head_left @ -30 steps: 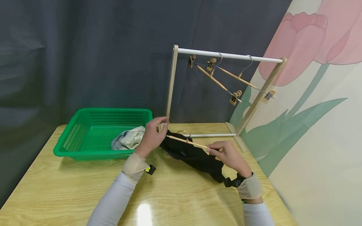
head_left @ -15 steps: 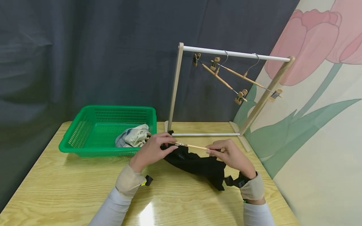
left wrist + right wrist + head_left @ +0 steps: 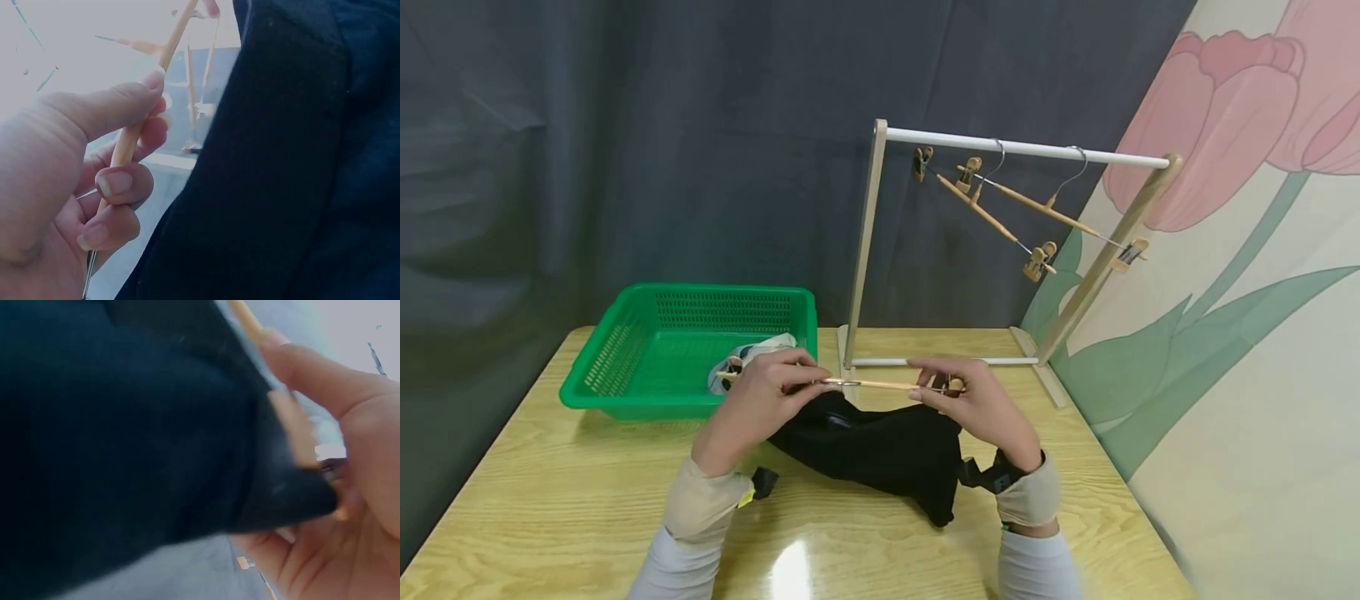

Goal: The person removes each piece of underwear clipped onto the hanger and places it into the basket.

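Observation:
My left hand (image 3: 763, 396) pinches the wooden rod of a clip hanger (image 3: 880, 385) between thumb and fingers. Near the hanger's other end, my right hand (image 3: 977, 404) grips the rod beside a clip. A black cloth garment (image 3: 880, 450) hangs below the rod and droops over the table. In the right wrist view a wooden clip (image 3: 294, 428) sits on the garment's upper corner. The left wrist view shows the fingers wrapped round the rod (image 3: 178, 37), with the dark cloth alongside. The left-end clip (image 3: 733, 364) sticks out past my left hand, over the basket's edge.
A green plastic basket (image 3: 617, 408) stands at the left, with pale and blue cloth (image 3: 775, 342) inside. Behind my hands is a wooden rack (image 3: 867, 242) with a white top bar (image 3: 1037, 148). Two clip hangers (image 3: 1037, 204) hang there. A painted wall (image 3: 1247, 333) borders the right side.
Both hands have carried the hanger and black garment leftward. My left hand has shifted along the hanger from its end onto the rod, and the left clip now shows beyond it.

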Tool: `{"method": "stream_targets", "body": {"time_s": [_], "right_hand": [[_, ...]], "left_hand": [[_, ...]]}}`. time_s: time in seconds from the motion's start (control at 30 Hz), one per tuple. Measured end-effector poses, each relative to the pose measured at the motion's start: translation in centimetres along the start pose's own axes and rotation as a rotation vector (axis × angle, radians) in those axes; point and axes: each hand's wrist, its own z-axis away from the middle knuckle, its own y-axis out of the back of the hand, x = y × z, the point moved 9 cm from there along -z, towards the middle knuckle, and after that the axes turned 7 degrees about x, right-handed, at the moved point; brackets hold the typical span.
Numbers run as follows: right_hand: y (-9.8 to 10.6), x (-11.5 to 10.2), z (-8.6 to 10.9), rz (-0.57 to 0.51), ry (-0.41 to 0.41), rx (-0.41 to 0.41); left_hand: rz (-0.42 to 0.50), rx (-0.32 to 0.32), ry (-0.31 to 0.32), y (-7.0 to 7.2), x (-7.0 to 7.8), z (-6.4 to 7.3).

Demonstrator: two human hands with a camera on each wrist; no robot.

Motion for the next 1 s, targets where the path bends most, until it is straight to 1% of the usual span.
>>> {"method": "stream_targets", "body": {"time_s": [0.1, 0.17, 0.27, 0.37, 0.43, 0.5, 0.6, 0.77, 0.87, 1.0], "right_hand": [[-0.7, 0.2, -0.6, 0.003, -0.057, 0.003], [-1.0, 0.3, -0.8, 0.003, -0.078, 0.006], [-1.5, 0.4, -1.2, 0.0, -0.093, 0.01], [-1.9, 0.4, -1.5, -0.027, -0.094, 0.01], [-2.0, 0.3, -1.6, -0.051, -0.082, 0.016], [-2.1, 0.1, -1.8, -0.076, -0.053, 0.035], [-1.9, -0.1, -2.0, -0.13, 0.004, 0.084], [-1.5, -0.3, -2.6, -0.256, 0.095, 0.162], [-1.5, -0.3, -2.8, -0.303, 0.109, 0.186], [-1.5, 0.1, -2.8, -0.322, 0.107, 0.203]], "left_hand": [[-0.055, 0.048, -0.019, 1.2, -0.1, 0.3], [-0.074, 0.081, -0.02, 2.0, -0.4, 0.5], [-0.081, 0.123, -0.013, 3.0, -0.7, 0.7], [-0.077, 0.141, -0.003, 3.5, -1.0, 0.9], [-0.069, 0.142, 0.006, 3.6, -1.1, 1.0], [-0.064, 0.137, 0.012, 3.7, -1.3, 1.1], [-0.053, 0.135, 0.023, 3.7, -1.4, 1.0], [-0.047, 0.145, 0.031, 4.0, -1.6, 0.8], [-0.045, 0.15, 0.034, 4.1, -1.7, 0.7], [-0.039, 0.137, 0.044, 3.9, -1.9, 0.6]]}}
